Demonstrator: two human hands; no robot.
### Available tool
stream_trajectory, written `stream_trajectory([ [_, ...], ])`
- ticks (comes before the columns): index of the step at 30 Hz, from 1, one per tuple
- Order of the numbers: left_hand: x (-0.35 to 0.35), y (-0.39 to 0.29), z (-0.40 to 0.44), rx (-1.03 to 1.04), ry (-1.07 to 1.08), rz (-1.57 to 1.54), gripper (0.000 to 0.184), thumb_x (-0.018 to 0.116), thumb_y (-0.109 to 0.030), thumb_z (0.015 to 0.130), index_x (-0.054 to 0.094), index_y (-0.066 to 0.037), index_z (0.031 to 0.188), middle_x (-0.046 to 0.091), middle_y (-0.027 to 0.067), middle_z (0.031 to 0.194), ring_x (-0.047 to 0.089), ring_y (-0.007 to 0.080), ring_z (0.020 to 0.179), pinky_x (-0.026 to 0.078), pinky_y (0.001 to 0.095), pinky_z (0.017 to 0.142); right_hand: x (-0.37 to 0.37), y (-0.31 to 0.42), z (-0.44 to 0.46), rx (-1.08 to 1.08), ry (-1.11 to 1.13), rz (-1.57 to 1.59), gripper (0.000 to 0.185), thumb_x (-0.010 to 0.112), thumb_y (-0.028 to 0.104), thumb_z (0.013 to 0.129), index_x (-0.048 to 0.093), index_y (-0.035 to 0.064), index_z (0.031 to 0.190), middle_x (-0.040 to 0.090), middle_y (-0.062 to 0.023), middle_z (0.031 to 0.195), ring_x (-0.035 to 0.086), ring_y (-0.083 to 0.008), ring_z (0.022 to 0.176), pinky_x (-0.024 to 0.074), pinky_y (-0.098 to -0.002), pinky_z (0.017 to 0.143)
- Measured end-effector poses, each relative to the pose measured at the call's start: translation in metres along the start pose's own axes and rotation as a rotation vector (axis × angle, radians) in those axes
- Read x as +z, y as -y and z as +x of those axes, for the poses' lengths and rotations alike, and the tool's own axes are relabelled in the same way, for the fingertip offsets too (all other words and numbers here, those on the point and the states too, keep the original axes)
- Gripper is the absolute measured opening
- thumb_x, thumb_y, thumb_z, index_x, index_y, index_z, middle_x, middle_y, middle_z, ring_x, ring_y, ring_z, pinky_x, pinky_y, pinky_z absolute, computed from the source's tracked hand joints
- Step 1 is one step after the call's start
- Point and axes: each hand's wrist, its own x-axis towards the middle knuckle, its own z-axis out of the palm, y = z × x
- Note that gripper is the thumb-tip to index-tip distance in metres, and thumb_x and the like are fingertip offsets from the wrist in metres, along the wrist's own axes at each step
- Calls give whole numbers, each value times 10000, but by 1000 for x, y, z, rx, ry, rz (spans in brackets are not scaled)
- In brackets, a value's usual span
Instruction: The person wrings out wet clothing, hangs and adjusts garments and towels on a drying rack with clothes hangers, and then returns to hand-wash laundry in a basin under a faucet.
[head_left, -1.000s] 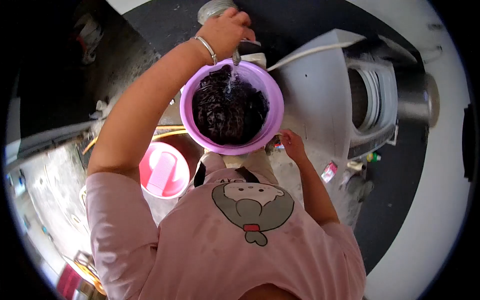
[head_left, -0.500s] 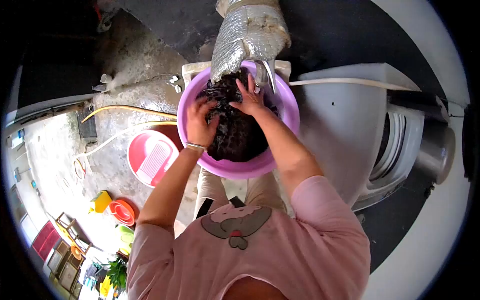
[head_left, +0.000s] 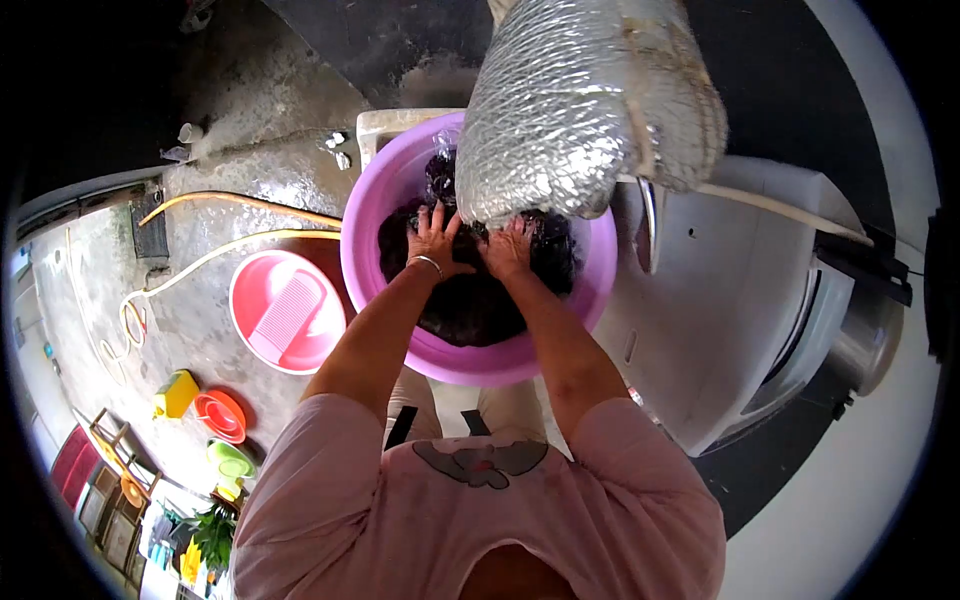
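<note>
Dark wet cloth (head_left: 470, 310) lies in water in a purple basin (head_left: 365, 300), bunched up in its middle. My left hand (head_left: 437, 245) presses on the cloth with its fingers spread. Close beside it, my right hand (head_left: 508, 250) lies on the cloth too, its fingers stretched forward and the tips partly covered by the foil wrap. The silver foil-wrapped pipe (head_left: 550, 120) hangs over the far right of the basin and hides that side. A metal tap lever (head_left: 650, 225) sticks out below the foil.
On the left stands a pink basin (head_left: 240, 310) with a pink washboard (head_left: 288, 318) in it. A yellow hose (head_left: 250, 203) runs over the wet floor. A white washing machine (head_left: 700, 300) stands right. Further off are a yellow container (head_left: 176, 394) and a red basin (head_left: 222, 415).
Both hands have come down onto the cloth, closer together; before, they were lifted and farther apart. The view has shifted, so the foil-wrapped pipe looks larger and farther right.
</note>
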Motion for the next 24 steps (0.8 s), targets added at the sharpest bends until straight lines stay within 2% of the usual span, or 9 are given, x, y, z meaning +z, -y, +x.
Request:
stream_trajectory([
  [7,76,16,58,62,155,-194,1046,710,-581,660,126,-247,1462,115,142,1510,159,369,1373,235,498,1090,136,-53,33,-108,-225,-115,506,596,453,813,602,89,1164,533,-126,1195,441,-329,1174,319,-542,980],
  [10,22,-1,28,81,170,-99,827,656,-552,727,307,-239,1409,188,94,1504,258,342,1344,294,458,1068,94,-45,15,45,43,172,445,638,398,802,616,76,1108,577,-123,1116,511,-307,1091,384,-464,940],
  [12,19,13,16,126,34,-187,736,634,-552,744,412,-219,1361,245,71,1488,303,359,1316,330,444,1047,28,-28,1,27,138,161,403,660,369,793,625,80,1073,597,-135,1081,541,-313,1047,421,-440,901],
  [15,-12,43,-15,175,-242,-630,453,623,-430,804,606,-163,1169,576,121,1186,523,337,1109,439,400,915,-74,-22,-23,15,134,380,375,685,331,772,628,110,1069,613,-170,1054,557,-359,1003,449,-441,858],
  [16,-62,40,-53,121,-473,-549,383,628,-368,815,625,-147,1128,629,128,1063,572,337,1015,457,392,870,-78,-36,-26,-65,-114,449,366,687,279,772,622,72,1067,627,-166,1016,578,-339,992,453,-441,858],
  [19,-53,88,-56,-36,-877,-430,361,680,-242,769,616,-111,1099,581,107,1116,540,315,1034,458,399,872,-109,-82,-26,104,-393,305,417,618,272,819,556,14,1140,619,-170,1048,597,-328,984,449,-454,884],
  [21,-50,107,-57,-186,-886,-347,421,682,-300,766,596,-70,1107,567,160,1124,536,335,1039,462,400,865,-90,-136,-15,171,-543,-163,526,546,410,858,529,-4,1184,601,-207,1101,601,-373,965,444,-451,906],
  [22,-45,116,-56,-231,-914,-278,450,677,-341,773,590,-48,1103,582,190,1098,551,350,1019,467,410,854,-83,-148,-9,270,-449,-60,566,526,447,857,526,-10,1190,588,-219,1124,595,-380,971,442,-449,908],
  [24,-45,124,-52,-427,-487,-453,501,660,-404,779,581,-29,1102,602,227,1039,574,377,974,471,427,829,-67,-172,2,469,-248,142,648,486,521,854,519,-24,1203,563,-243,1169,584,-395,985,438,-446,911],
])
